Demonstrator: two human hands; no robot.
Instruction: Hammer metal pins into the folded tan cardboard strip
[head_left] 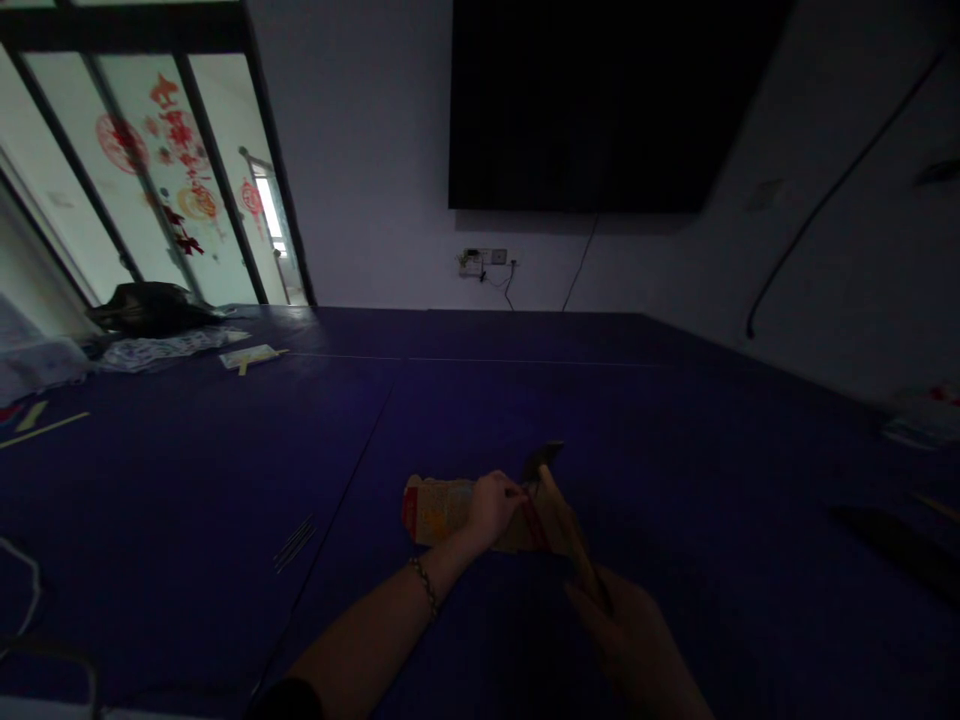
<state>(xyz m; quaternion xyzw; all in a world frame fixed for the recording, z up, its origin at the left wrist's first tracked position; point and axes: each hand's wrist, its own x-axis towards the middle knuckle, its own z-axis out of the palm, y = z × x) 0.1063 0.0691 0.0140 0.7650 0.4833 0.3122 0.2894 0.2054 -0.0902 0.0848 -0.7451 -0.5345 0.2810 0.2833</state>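
A dark blue floor (465, 410) carries a cardboard piece (442, 508), well short of its far edge; a hammer (559, 500), head near the cardboard's far edge, is gripped by the right hand (634, 625); the left hand (492, 509) is over the cardboard, its grip indeterminable; thin rods (295, 545) lie left

Cardboard (444, 505) is brown and red — flooring (465, 410) purple.
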